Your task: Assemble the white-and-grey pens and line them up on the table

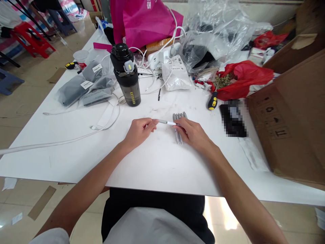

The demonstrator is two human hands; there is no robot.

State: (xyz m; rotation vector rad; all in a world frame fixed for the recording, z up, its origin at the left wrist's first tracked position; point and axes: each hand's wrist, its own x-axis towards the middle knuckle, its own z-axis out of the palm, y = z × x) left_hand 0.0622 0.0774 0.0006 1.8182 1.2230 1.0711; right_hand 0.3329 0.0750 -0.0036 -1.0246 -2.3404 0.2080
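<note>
A grey-and-white pen (162, 121) spans the gap between my two hands, lying roughly level above the white table (152, 162). My left hand (142, 130) pinches its grey end between thumb and fingers. At the white end, my right hand (191, 131) grips it, and the fingers hide that tip. Several similar grey pens (179, 116) lie side by side on the table, partly covered by my right hand.
A dark water bottle (128, 79) stands upright beyond my left hand, beside bagged grey items (76, 89). White cables (63, 143) cross the left side. A screwdriver (212, 101), a red bag (243, 79) and a large cardboard box (291, 118) are on the right.
</note>
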